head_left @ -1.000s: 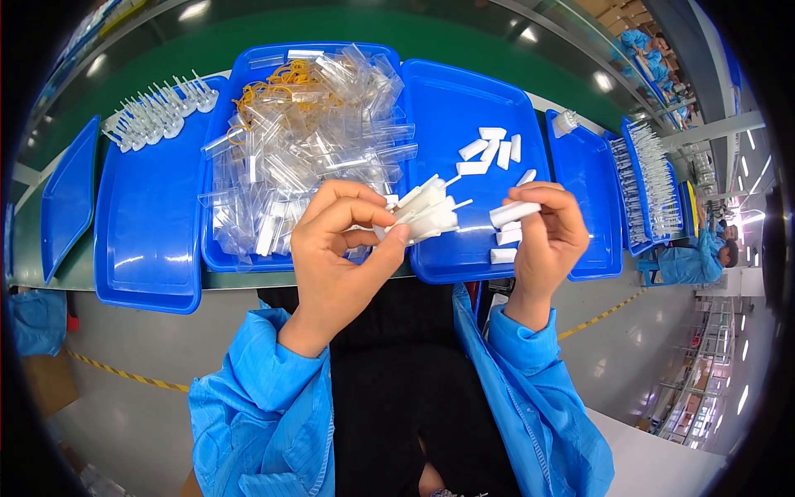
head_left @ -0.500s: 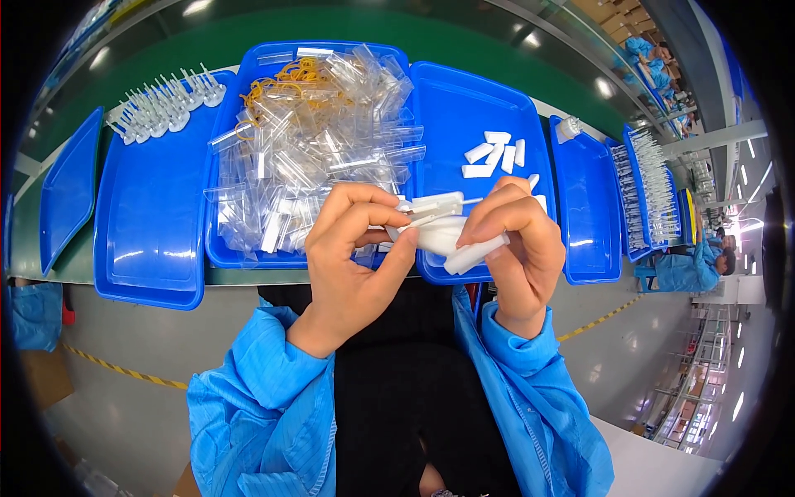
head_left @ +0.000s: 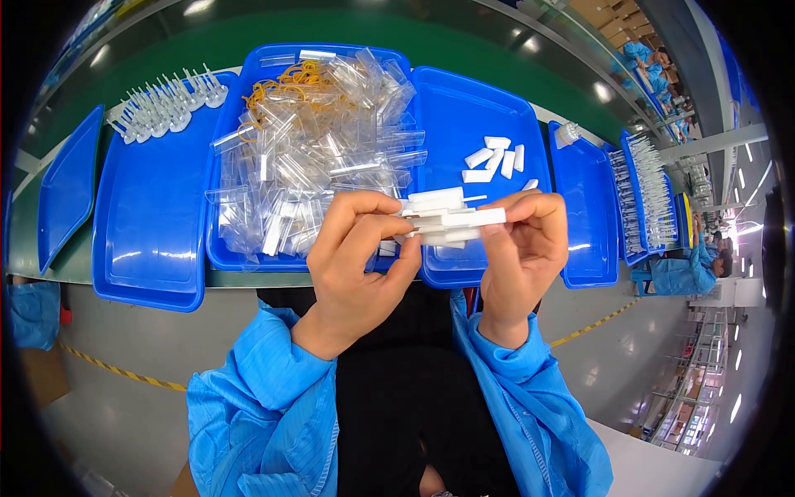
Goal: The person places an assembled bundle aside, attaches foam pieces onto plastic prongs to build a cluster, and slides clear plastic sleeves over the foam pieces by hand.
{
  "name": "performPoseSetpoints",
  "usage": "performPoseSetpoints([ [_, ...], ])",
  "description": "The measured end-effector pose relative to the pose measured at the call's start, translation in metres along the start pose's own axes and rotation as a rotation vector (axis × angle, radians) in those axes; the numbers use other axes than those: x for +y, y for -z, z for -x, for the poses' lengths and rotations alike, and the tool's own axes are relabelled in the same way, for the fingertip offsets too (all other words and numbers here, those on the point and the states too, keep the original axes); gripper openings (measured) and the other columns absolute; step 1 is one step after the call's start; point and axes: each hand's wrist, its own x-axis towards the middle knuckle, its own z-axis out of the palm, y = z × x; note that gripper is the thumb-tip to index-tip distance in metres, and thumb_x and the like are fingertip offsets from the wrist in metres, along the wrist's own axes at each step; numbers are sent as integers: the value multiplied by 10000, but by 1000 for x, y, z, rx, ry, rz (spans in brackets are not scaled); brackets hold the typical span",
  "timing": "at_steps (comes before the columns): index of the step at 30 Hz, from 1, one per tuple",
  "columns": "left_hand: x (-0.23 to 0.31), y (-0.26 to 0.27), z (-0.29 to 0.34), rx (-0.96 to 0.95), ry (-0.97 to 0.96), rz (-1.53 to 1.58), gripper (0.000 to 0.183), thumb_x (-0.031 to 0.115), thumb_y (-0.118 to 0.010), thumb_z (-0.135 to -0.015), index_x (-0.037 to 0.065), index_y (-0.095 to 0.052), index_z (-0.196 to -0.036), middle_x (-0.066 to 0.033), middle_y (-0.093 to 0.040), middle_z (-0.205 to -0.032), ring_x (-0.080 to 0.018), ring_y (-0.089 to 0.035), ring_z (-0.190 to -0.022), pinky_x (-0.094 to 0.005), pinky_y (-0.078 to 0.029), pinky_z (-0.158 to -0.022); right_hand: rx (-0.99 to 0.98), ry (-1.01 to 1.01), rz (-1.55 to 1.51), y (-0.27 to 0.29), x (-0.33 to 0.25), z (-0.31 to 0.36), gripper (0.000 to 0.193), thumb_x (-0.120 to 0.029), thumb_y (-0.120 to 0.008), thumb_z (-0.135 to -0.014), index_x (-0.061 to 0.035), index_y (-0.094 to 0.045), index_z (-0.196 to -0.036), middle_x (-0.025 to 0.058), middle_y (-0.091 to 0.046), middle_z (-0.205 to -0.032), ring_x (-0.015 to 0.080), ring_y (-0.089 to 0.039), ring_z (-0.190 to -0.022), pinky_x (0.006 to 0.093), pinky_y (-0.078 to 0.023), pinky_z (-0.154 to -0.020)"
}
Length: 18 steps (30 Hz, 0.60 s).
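My left hand (head_left: pixel 356 269) is closed, its fingertips pinching one end of a white pronged part (head_left: pixel 431 199). White block-like sleeves surround its prongs, and one thin bare prong sticks out to the right. Between the thumb and fingers of my right hand (head_left: pixel 527 248) is the right end of a white sleeve (head_left: pixel 484 217), lined up lengthwise with the part. Whether this sleeve sits on a prong I cannot tell. Loose white sleeves (head_left: pixel 477 176) lie beyond my right hand in a blue tray (head_left: pixel 443 108).
A blue tray (head_left: pixel 228 258) behind my left hand is heaped with clear plastic pieces (head_left: pixel 290 157) and yellow rubber bands (head_left: pixel 286 83). The left tray (head_left: pixel 153 215) carries white pronged parts (head_left: pixel 170 103) at its far edge. Farther right, a stacked tray (head_left: pixel 650 190) holds many more.
My right hand has turned and swung the sleeve from a slant to nearly level against the pronged part. The left hand still grips the part, which has tilted slightly.
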Motion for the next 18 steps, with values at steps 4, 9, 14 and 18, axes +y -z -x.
performPoseSetpoints([
  [4,1,0,0,-8,25,23,171,-39,-751,-696,6,-675,-842,-119,-614,-968,-184,-632,-831,-256,-530,-665,-2,24,93,0,8,5,179,27,-668,-761,-42,-551,-877,50,-596,-862,116,-504,-786,257,-359,-695],
  [9,-1,2,1,-45,44,90,177,-66,-727,-716,-9,-666,-871,-116,-587,-1019,-157,-658,-780,-249,-540,-640,-88,46,220,-4,2,3,173,14,-703,-745,-37,-587,-862,48,-597,-855,131,-504,-781,263,-370,-718],
  [14,0,4,0,-118,248,423,294,-85,-713,-730,-4,-669,-1009,-119,-577,-1076,-176,-654,-892,-252,-590,-740,-65,74,158,-1,1,5,193,-18,-743,-721,-49,-616,-863,54,-636,-852,179,-494,-861,292,-399,-787],
  [18,-3,10,-2,-148,237,469,326,-94,-713,-748,-4,-661,-1057,-120,-573,-1104,-164,-655,-887,-249,-590,-730,-157,177,211,8,2,-1,238,-29,-754,-706,-50,-645,-917,58,-683,-898,202,-493,-953,304,-401,-826],
])
